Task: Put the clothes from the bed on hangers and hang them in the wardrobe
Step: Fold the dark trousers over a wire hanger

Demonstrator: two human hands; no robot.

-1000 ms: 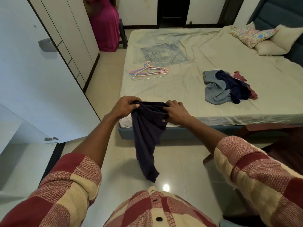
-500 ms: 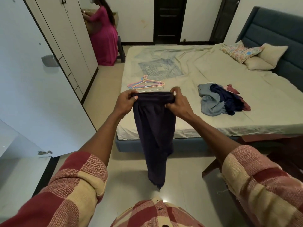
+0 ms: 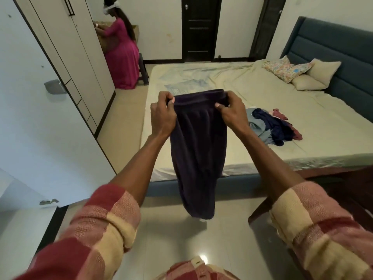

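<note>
I pinch the waistband of the dark trousers [image 3: 198, 150] with my left hand [image 3: 163, 116] and right hand [image 3: 232, 113]. They hang lengthwise, off the near edge of the bed [image 3: 252, 87]. The wardrobe [image 3: 60, 63] stands nearer my left.

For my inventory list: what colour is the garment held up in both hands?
Very dark purple, almost navy, and plain: the garment shows best in the head view.

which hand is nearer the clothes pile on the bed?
Right. The right hand grips the dark garment's waistband just left of the clothes pile; the left hand grips the waistband's far side.
</note>
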